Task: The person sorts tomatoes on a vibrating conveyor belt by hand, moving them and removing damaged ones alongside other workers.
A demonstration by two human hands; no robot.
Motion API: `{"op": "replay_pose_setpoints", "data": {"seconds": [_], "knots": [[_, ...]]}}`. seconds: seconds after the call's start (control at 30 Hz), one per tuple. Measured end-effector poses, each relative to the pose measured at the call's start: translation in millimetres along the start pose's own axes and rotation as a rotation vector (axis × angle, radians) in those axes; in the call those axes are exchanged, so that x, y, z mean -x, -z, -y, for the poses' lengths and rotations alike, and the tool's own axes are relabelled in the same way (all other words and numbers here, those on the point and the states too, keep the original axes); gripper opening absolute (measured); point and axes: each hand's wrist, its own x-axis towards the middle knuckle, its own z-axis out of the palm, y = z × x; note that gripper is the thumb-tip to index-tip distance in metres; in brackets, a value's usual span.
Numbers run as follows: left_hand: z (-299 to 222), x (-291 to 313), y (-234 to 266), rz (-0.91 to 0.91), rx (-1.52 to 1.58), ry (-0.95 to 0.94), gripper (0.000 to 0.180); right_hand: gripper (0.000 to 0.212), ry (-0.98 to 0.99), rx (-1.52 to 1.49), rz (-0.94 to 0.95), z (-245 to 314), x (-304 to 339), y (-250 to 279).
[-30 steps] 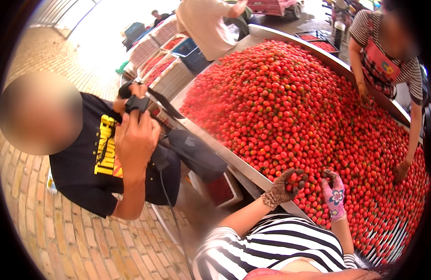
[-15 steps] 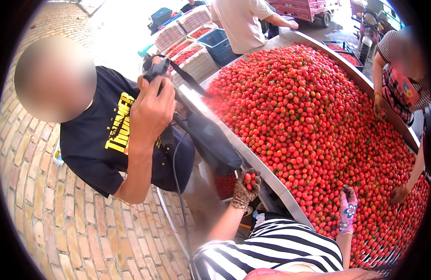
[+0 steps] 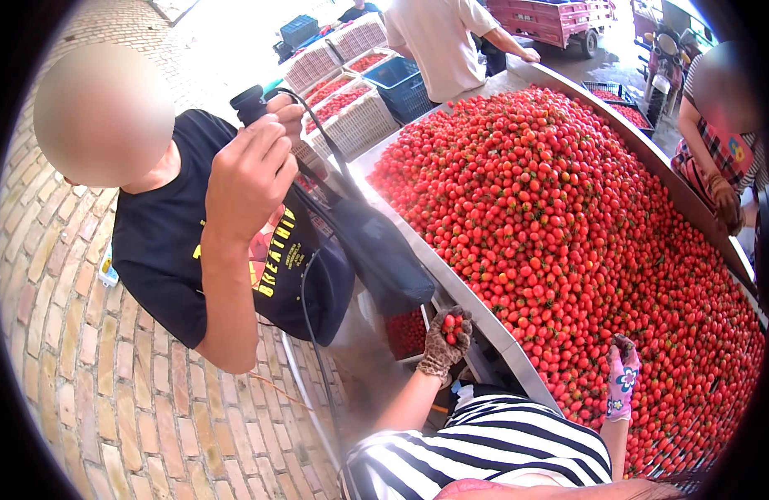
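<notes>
My left hand [image 3: 443, 343], in a brown patterned glove, is palm up beside the near side of a metal sorting table [image 3: 484, 321]. Its fingers are curled round a few red cherry tomatoes [image 3: 453, 327]. My right hand [image 3: 623, 379] wears a pink flowered glove with dark, soiled fingertips. It rests among the heaped cherry tomatoes [image 3: 518, 217] with its fingers drawn together and bent. Whatever lies in that grip is hidden from view.
Close on the left stands a person [image 3: 201, 250] in a dark T-shirt, holding up a black device [image 3: 249, 104] with a strap and bag. Another person [image 3: 722, 167] is across the table, one [image 3: 439, 50] at its far end. Crates [image 3: 359, 121] of tomatoes stand behind.
My left hand has turned slightly, showing more of its tomatoes. The person on the left has shifted the black device leftward. The hand across the table at right has left the tomatoes.
</notes>
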Motion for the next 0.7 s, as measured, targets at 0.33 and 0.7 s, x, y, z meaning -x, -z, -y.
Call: {"op": "replay_pose_setpoints", "data": {"seconds": [0.33, 0.7], "knots": [[-16.9, 4.5, 25.1, -0.029, 0.051, -0.038, 0.031, 0.025, -0.035, -0.027, -0.005, 3.3, -0.5, -2.0], [-21.4, 33.4, 98.9, -0.521, 0.003, -0.32, 0.029, 0.026, -0.016, -0.046, -0.002, 8.3, 4.7, -7.9]]}}
